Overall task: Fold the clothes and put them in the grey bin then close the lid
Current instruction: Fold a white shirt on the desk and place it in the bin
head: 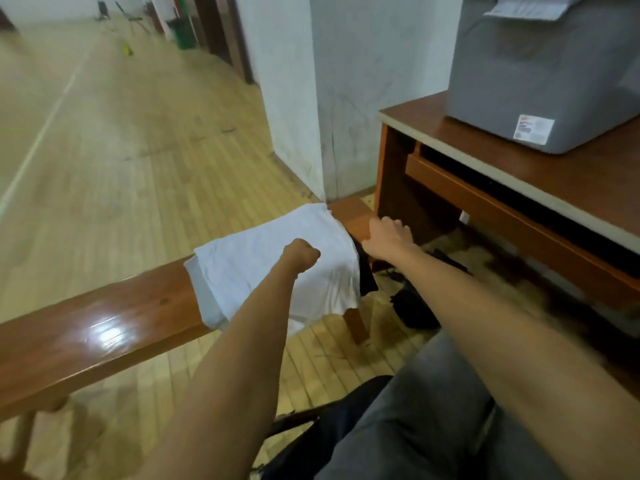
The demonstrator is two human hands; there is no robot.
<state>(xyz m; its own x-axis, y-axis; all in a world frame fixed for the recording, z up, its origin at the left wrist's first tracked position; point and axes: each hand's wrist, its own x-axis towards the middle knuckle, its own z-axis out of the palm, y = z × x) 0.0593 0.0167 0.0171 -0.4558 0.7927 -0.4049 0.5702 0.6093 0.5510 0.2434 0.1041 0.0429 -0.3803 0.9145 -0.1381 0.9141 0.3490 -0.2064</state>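
Note:
A white garment [270, 258] lies spread over the right end of a wooden bench [104, 327], its near edge hanging off. A dark garment [365, 275] pokes out from under its right side. My left hand [300, 253] is curled into a fist just over the white garment; no cloth shows in it. My right hand [386, 235] rests at the bench's end beside the dark garment, fingers bent down over the far edge, and I see nothing in its grasp. The grey bin [540, 74] stands on a desk at the upper right, with its top cut off by the frame.
The brown desk [588, 174] with a keyboard shelf stands to the right. A white pillar [311, 98] rises behind the bench's end. A dark bag [412, 306] lies on the wooden floor under the desk. My grey-trousered leg [415, 427] is at the bottom.

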